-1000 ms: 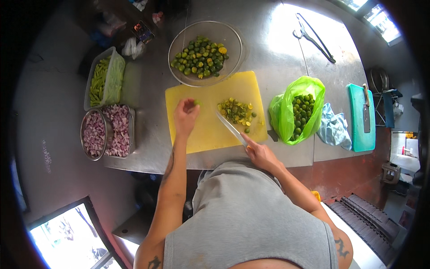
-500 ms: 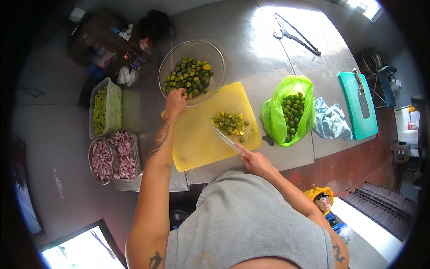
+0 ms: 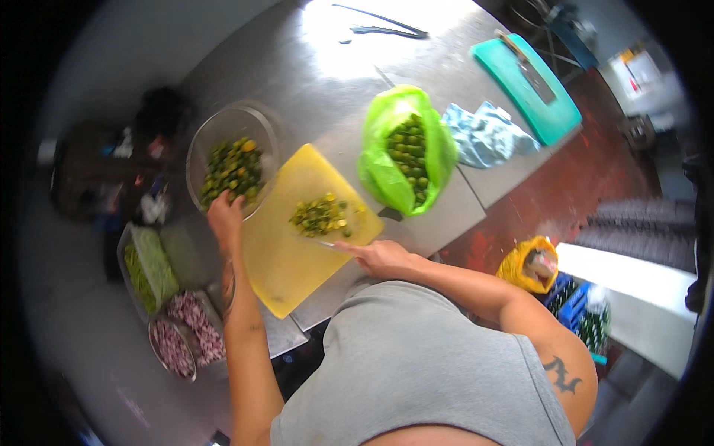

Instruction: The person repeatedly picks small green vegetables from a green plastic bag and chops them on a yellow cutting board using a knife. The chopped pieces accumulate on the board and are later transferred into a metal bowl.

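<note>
My right hand (image 3: 383, 258) is closed round the handle of a knife (image 3: 318, 242), its blade low over the yellow cutting board (image 3: 279, 271). Beside the blade lies a pile of cut green-and-yellow calamansi pieces (image 3: 320, 215). At the near rim of a round, see-through bowl (image 3: 269, 137), my left hand (image 3: 225, 213) reaches in with its fingertips at the small green citrus fruits (image 3: 232, 167) inside. Blur hides whether those fingers grip anything. To the right of the board, an open bright green plastic bag (image 3: 375, 167) holds many whole green calamansi (image 3: 409, 152).
Left of the board stand a tub of green chillies or beans (image 3: 145, 271) and containers of chopped red onion (image 3: 175, 349). A pale blue cloth (image 3: 487, 137) and a teal board (image 3: 547, 111) bearing another knife (image 3: 532, 74) lie right. Black tongs (image 3: 390, 31) rest at the back.
The whole view has swung, shifting the table's things leftward and tilting them. My left hand stays at the bowl's near rim; my right hand still holds the knife by the cut pile.
</note>
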`<state>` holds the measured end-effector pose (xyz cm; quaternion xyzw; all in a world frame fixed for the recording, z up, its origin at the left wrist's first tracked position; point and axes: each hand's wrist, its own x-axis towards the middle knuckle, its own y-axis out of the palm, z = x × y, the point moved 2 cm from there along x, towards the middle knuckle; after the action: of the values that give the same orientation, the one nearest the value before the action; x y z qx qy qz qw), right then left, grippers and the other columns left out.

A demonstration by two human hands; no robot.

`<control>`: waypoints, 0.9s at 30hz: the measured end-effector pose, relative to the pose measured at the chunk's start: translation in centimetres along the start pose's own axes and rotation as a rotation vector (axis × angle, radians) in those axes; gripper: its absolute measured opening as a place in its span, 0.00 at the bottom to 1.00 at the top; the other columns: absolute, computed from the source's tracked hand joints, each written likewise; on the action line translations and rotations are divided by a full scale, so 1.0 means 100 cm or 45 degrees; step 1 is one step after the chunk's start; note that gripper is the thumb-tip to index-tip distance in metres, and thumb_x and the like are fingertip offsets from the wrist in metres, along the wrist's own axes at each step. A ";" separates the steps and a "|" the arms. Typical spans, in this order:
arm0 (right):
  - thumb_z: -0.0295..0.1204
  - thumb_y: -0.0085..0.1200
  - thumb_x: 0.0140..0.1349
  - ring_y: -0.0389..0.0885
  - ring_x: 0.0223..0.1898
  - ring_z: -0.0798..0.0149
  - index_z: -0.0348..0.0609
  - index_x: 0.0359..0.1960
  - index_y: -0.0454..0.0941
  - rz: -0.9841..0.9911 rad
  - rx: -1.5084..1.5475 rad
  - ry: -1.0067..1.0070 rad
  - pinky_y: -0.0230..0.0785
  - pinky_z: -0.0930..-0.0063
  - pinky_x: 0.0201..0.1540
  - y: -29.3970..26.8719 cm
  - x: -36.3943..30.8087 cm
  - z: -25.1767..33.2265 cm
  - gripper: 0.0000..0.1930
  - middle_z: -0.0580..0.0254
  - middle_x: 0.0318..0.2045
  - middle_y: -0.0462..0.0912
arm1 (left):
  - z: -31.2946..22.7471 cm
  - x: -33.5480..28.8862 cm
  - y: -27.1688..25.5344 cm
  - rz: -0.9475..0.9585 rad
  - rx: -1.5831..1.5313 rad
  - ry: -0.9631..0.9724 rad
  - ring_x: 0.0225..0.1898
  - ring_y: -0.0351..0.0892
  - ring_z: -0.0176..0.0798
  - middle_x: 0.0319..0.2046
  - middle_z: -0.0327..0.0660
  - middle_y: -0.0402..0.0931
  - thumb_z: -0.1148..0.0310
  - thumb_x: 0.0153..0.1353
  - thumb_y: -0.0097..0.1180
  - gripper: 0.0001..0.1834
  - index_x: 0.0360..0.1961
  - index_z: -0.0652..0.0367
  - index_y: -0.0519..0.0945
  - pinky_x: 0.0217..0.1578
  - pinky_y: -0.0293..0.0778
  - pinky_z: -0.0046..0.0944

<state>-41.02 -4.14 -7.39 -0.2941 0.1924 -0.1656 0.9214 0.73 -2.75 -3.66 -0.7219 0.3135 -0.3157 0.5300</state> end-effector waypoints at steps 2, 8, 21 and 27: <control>0.32 0.50 0.74 0.86 0.29 0.39 0.72 0.81 0.61 -0.006 0.015 -0.030 0.78 0.42 0.35 0.000 0.000 -0.002 0.35 0.41 0.26 0.84 | -0.031 -0.005 -0.016 -0.150 -0.004 -0.035 0.44 0.88 0.55 0.48 0.52 0.86 0.59 0.68 0.68 0.21 0.57 0.59 0.88 0.50 0.80 0.54; 0.34 0.51 0.74 0.85 0.27 0.40 0.72 0.81 0.61 0.010 0.095 -0.092 0.78 0.43 0.33 0.000 0.004 -0.011 0.34 0.44 0.25 0.84 | -0.209 -0.039 -0.003 -0.008 -0.706 0.436 0.42 0.87 0.40 0.47 0.45 0.84 0.72 0.70 0.65 0.15 0.56 0.59 0.88 0.44 0.84 0.39; 0.32 0.51 0.72 0.86 0.27 0.41 0.67 0.75 0.69 -0.036 0.110 -0.190 0.78 0.45 0.33 0.016 0.007 -0.035 0.30 0.43 0.25 0.84 | -0.388 -0.043 0.097 0.650 -0.546 0.911 0.49 0.87 0.52 0.49 0.51 0.86 0.77 0.58 0.66 0.24 0.58 0.59 0.84 0.54 0.82 0.48; 0.33 0.50 0.73 0.86 0.29 0.40 0.74 0.80 0.63 0.094 0.096 -0.091 0.78 0.43 0.35 -0.003 0.007 -0.021 0.34 0.40 0.29 0.85 | -0.318 -0.055 0.064 0.847 -1.786 0.145 0.52 0.84 0.37 0.50 0.42 0.84 0.79 0.67 0.62 0.17 0.57 0.60 0.83 0.50 0.82 0.35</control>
<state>-41.38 -5.70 -8.98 -0.2577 0.1639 -0.1281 0.9436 -28.44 -18.04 -2.87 -0.7390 0.6669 0.0955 -0.0007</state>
